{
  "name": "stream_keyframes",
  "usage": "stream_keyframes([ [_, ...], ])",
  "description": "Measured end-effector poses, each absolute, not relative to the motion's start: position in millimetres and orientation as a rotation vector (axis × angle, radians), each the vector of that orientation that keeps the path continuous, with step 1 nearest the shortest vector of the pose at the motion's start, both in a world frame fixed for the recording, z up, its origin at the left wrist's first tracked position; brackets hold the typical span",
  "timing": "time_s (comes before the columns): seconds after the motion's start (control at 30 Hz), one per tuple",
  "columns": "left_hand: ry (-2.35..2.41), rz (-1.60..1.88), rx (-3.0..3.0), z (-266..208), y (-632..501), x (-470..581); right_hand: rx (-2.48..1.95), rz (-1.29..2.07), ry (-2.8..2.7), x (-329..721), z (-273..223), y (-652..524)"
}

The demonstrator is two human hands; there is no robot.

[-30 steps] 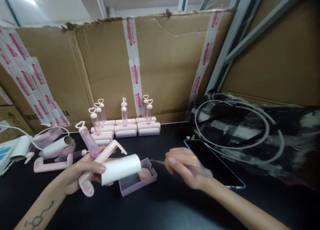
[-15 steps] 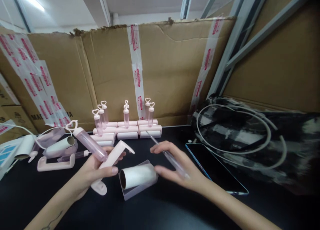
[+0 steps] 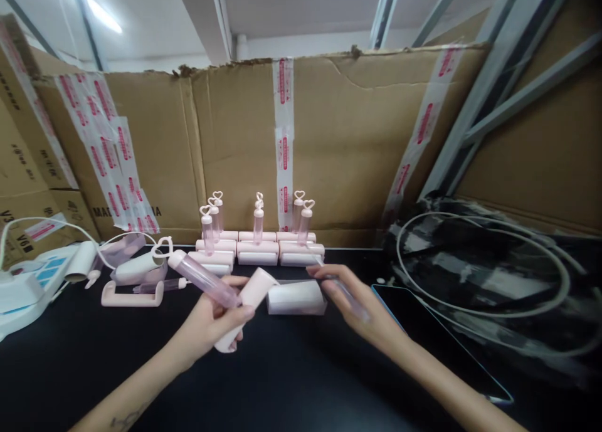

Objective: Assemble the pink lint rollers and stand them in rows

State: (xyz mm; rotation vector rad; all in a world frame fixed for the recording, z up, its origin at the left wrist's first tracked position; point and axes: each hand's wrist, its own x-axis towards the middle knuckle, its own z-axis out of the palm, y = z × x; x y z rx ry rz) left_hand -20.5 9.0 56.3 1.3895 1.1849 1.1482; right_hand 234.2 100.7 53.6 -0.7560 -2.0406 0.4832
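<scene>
My left hand (image 3: 200,331) is closed around a lint roller handle (image 3: 204,278), a translucent pink tube with a heart-shaped loop, together with a pale pink curved roller frame (image 3: 258,288). The fingers hide where these two meet. My right hand (image 3: 360,300) grips a slim clear-handled tool (image 3: 356,305), its thin shaft pointing forward and left; blur hides the tip. Between the hands, a bit farther off, a white paper roll (image 3: 296,297) sits in a translucent cover (image 3: 321,305) on the black table.
Several finished-looking pink lint rollers (image 3: 258,249) stand in rows against the cardboard wall (image 3: 235,137). Loose parts lie left: a pink frame (image 3: 132,297), a paper roll (image 3: 141,266), a power strip (image 3: 28,294). A tablet (image 3: 437,338) and coiled white cable (image 3: 555,306) lie right.
The left hand has turned the pink frame so its broad curved face shows. The paper roll and cover now appear farther off. The view has shifted left; both hands keep their hold.
</scene>
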Motion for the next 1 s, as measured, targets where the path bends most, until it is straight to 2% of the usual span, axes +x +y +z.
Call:
stream_keyframes([
  [0.13,1.543,1.197,1.927,49.8,7.5,-14.9,-0.687,0.874,-1.860,223.9,65.3,71.4],
  [0.2,1.743,1.128,2.074,48.7,8.7,-11.3,-0.639,0.920,-1.956,214.6,62.7,59.1],
  [0.3,1.930,0.840,2.191,45.6,15.6,-6.5,-0.560,0.608,-2.144,199.0,52.0,48.2],
  [0.4,2.014,0.615,2.286,37.6,24.1,-5.2,-0.251,0.277,-2.452,185.1,40.2,40.2],
  [0.5,2.096,0.525,2.392,27.6,27.7,-7.0,0.163,0.283,-2.802,174.6,28.1,32.2],
  [0.57,2.086,0.510,2.462,22.6,27.9,-8.3,0.272,0.351,-2.906,169.9,19.1,28.4],
  [0.73,2.022,0.475,2.460,15.2,30.7,-11.5,0.265,0.443,-2.854,164.8,3.9,25.1],
  [0.87,2.025,0.487,2.460,12.9,33.5,-16.2,0.235,0.478,-2.588,169.8,11.0,25.6],
  [1.0,1.998,0.548,2.500,14.0,32.9,-18.6,-0.049,0.458,-2.468,190.3,20.9,16.9],
])
